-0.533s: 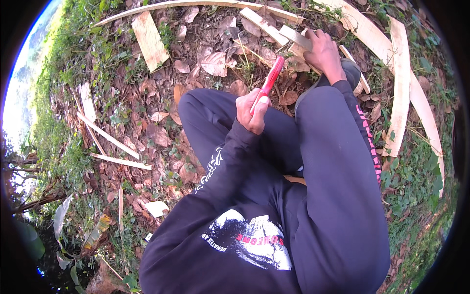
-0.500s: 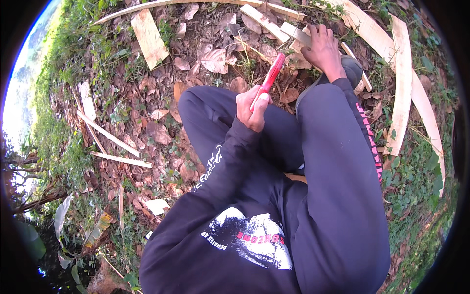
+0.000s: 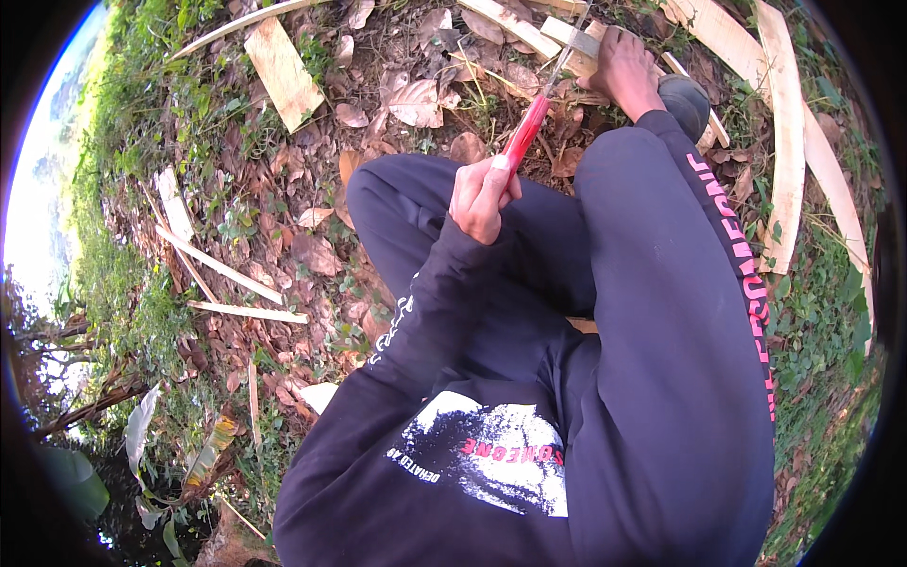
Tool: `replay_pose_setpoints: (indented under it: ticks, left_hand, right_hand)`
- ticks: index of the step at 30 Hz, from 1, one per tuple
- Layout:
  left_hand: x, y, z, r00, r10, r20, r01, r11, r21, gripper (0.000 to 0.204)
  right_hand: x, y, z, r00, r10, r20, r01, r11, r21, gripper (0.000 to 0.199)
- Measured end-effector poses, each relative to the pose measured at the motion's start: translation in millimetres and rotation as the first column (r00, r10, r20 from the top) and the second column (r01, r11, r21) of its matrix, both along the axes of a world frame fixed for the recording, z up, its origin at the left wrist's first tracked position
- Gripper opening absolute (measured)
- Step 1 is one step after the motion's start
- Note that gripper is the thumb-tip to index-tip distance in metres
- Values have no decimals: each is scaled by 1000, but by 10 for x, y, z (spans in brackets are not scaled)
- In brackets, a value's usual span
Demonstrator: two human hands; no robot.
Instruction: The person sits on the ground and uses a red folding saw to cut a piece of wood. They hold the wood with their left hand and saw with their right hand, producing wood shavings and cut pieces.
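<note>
My left hand is closed around the red handle of a hand saw. Its thin metal blade points up and away, lying across a short pale strip of wood. My right hand grips that strip from the right, its fingers bent over the wood near the blade. Just beside the right wrist, my dark shoe rests among the wood pieces. The strip's far side is partly hidden by my fingers.
Long curved boards lie to the right on leafy ground. A flat board piece sits at the far left, with thin offcuts nearer. My bent legs fill the middle. Green plants grow at the left.
The saw in my left hand has shifted, and its blade now shows across the wood strip. My right hand stays on the wood. The whole view has tilted slightly.
</note>
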State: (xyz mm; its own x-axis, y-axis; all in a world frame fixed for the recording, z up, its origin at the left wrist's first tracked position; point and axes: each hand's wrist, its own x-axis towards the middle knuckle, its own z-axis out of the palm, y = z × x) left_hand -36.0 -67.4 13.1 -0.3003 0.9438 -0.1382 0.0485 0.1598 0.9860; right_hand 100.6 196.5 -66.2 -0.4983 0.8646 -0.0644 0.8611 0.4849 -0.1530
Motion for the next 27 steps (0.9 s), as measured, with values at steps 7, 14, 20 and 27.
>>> replay_pose_setpoints:
  ticks: [7,14,20,27]
  left_hand:
    - [71,569,-100,995,42,-90,-38,998,39,46]
    - [-57,-50,-69,992,103,-68,-102,995,22,44]
    - [-106,264,-84,997,-15,80,15,1000,8,45]
    - [-129,515,-173,994,-23,111,27,999,-31,48]
  right_hand:
    - [33,9,-36,1000,15,21,-15,1000,8,85]
    - [31,106,-89,998,6,56,-8,999,33,90]
    - [58,64,-333,1000,18,18,-19,996,82,87]
    - [81,150,-321,999,-12,33,8,995,102,85]
